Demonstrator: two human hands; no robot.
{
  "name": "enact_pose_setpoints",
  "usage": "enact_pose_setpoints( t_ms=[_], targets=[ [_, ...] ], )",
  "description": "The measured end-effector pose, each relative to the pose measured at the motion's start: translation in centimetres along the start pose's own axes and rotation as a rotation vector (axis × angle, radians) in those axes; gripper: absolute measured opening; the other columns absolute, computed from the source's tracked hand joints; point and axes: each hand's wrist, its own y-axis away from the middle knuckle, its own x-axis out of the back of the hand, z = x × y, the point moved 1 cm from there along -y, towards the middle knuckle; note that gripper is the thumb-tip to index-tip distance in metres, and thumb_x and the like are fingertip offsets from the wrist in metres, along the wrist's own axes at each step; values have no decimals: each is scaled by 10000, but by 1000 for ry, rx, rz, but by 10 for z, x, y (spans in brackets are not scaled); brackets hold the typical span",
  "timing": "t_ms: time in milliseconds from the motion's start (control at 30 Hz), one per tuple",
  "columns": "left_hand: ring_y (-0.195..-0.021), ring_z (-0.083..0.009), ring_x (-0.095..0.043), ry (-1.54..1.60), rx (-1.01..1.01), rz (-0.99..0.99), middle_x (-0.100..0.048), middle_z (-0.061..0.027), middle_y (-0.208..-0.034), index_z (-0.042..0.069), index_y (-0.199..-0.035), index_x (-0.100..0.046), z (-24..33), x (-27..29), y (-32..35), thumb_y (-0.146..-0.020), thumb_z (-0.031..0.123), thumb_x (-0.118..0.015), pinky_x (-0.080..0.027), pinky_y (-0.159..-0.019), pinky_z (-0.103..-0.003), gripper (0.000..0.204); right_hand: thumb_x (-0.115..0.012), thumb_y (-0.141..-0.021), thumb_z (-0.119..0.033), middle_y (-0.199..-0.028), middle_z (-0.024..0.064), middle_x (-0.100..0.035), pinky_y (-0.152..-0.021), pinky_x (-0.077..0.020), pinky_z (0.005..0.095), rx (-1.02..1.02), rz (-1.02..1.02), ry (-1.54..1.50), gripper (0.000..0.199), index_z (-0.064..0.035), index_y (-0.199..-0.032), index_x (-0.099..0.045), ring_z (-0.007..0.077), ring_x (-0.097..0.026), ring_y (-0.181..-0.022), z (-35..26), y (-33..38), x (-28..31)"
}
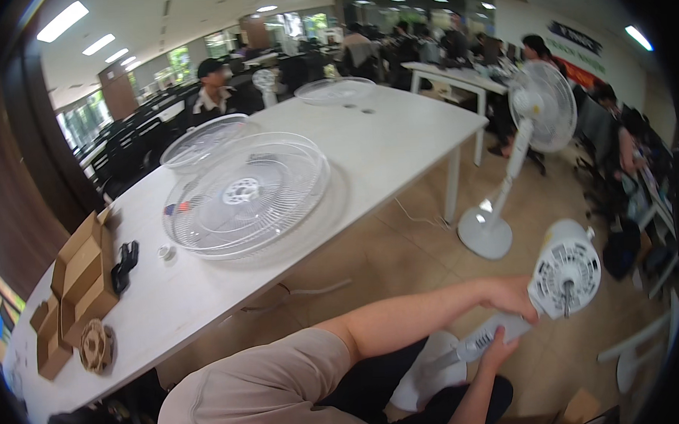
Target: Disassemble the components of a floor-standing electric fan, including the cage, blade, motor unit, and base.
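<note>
In front of me stands a white pedestal fan (480,338) with no blades or grille on its head. Its motor head (571,270) tilts to the right, and a bare metal shaft sticks out from the slotted face. My left hand (510,295) is closed round the neck just below the motor. Lower down, my right hand (501,351) grips the column beside the control panel, thumb up along its edge; its other fingers are partly hidden. The white base (428,372) rests between my legs, partly covered by them.
A white table (382,148) to my left bears clear fan grilles (278,204), an opened cardboard box (82,279), a black cable (125,265) and a round brown part (95,345). An assembled fan (499,173) stands beyond. A person (214,88) sits across the table.
</note>
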Motion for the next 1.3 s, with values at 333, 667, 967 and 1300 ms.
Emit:
enact_pose_setpoints(
  t_ms=[333,667,967,1300],
  targets=[
    [-983,-181,-702,-26,-134,334,-753,-89,-1106,32,-1176,-725,-21,10,5,-835,187,-795,-569,-856,-354,381,-768,-945,-195,-1305,128,-665,-1059,-469,372,-240,-444,6,582,19,-1436,-540,204,-606,-1202,-15,6,-9],
    [-991,-192,-716,-87,-240,385,-773,-88,-1099,5,-1199,-688,-45,-1,4,-856,229,-728,-574,-880,-349,412,-719,-983,-169,-1381,135,-657,-1068,-482,386,-281,-629,395,508,-22,-1442,-561,255,-618,-1273,-13,24,50],
    [-1273,-200,-574,180,33,166,-628,-112,-1389,-52,-1461,-493,-51,28,3,-858,304,-824,-408,-1132,-386,775,-570,-1023,-104,-1233,155,-735,-968,-538,359,-410,-400,341,379,3,-1382,-632,246,-710,-1078,47,10,59],
    [-1320,-334,-603,378,-37,-9,-623,-203,-1421,16,-1506,-497,-69,22,-12,-755,616,-803,-451,-1141,-477,1009,-546,-1016,-116,-983,139,-773,-823,-573,369,-530,-456,329,296,14,-1205,-733,204,-717,-844,54,12,68]
  ],
)
